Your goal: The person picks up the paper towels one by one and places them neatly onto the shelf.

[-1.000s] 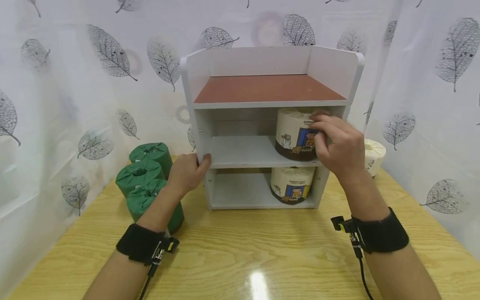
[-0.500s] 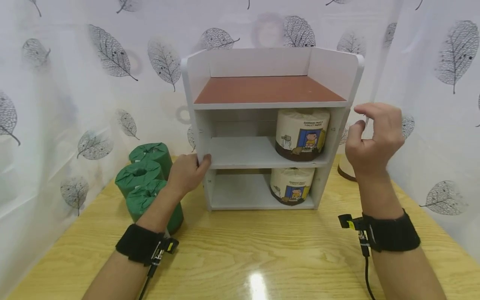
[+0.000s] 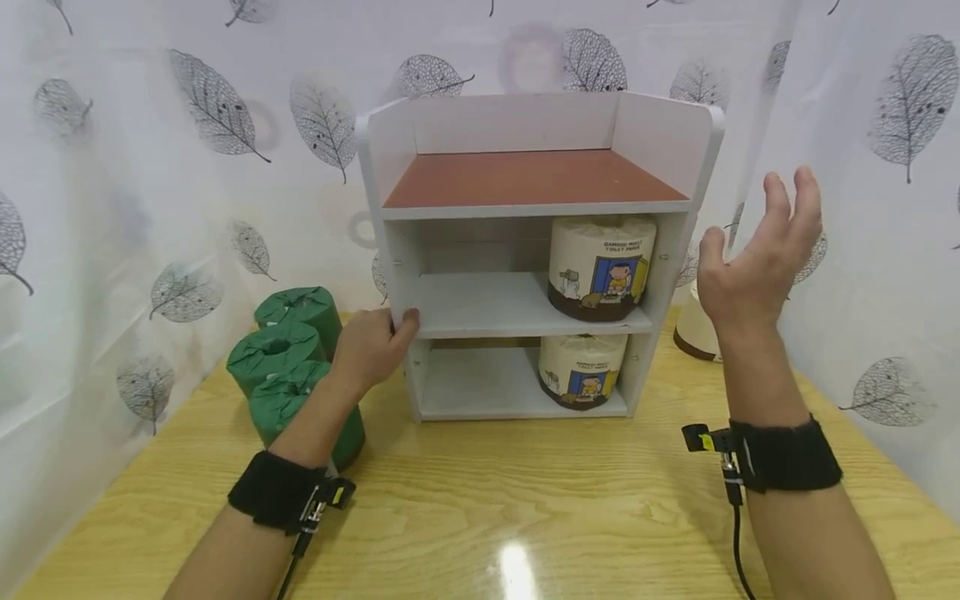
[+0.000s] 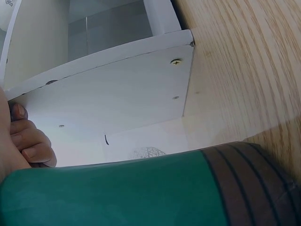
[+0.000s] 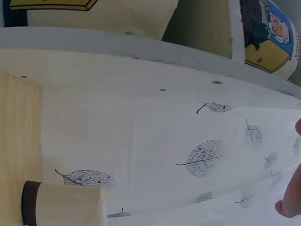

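A white shelf unit (image 3: 480,300) with a red-brown top board stands on the table. My left hand (image 3: 367,350) grips its left side panel, thumb on the front edge and fingers curled against the outer face in the left wrist view. One cream toilet paper roll (image 3: 600,283) stands upright at the right of the middle shelf, and a second cream roll (image 3: 583,375) stands below it. My right hand (image 3: 757,258) is raised in the air right of the unit, fingers spread and holding nothing. Another cream roll (image 3: 693,325) is partly hidden behind that hand.
Several green-wrapped rolls (image 3: 273,354) are grouped left of the unit, beside my left forearm; one green roll (image 4: 117,193) fills the bottom of the left wrist view. A leaf-patterned curtain (image 3: 892,275) surrounds the wooden table (image 3: 510,492). Cables run from both wristbands.
My right hand has left the cream roll on the middle shelf, moved right past the unit, and spread its fingers upward. My left hand has kept its grip on the shelf unit.
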### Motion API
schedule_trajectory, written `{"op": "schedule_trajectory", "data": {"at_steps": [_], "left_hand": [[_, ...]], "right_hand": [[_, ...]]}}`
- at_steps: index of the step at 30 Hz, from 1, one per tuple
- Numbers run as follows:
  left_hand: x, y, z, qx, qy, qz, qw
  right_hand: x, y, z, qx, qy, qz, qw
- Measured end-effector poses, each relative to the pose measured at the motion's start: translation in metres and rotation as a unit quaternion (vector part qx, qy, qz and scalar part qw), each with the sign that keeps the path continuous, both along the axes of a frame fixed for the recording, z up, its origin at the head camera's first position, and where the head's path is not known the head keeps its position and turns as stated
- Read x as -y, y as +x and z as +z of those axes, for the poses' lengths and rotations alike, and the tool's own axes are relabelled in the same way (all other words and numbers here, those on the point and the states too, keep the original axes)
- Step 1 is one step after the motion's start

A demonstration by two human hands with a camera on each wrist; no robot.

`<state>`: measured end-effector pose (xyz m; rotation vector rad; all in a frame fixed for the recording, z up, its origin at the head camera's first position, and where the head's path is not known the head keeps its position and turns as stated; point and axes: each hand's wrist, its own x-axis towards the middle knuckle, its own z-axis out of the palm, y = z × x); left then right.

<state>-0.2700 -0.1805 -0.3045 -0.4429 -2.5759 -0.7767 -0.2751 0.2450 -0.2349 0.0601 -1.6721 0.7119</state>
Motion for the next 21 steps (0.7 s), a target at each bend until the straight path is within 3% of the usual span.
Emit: {"op": "schedule_trajectory", "data": {"at_steps": [3, 5, 11, 21], "left_hand": [[0.0, 0.0, 0.0, -0.002, 0.001, -0.001, 1.0], [0.0, 0.0, 0.001, -0.006, 0.0, -0.002, 1.0], [0.0, 0.0, 0.002, -0.006, -0.004, -0.002, 1.0], [-0.001, -0.001, -0.001, -0.007, -0.005, 0.001, 1.0]], "right_hand": [[-0.008, -0.007, -0.008, 0.084, 0.001, -0.01, 0.996], [-0.013, -0.01, -0.013, 0.155, -0.003, -0.015, 0.988], [-0.031, -0.021, -0.023, 0.335, 0.015, -0.015, 0.942], [-0.067, -0.047, -0.07, 0.495, 0.023, 0.025, 0.868]]}}
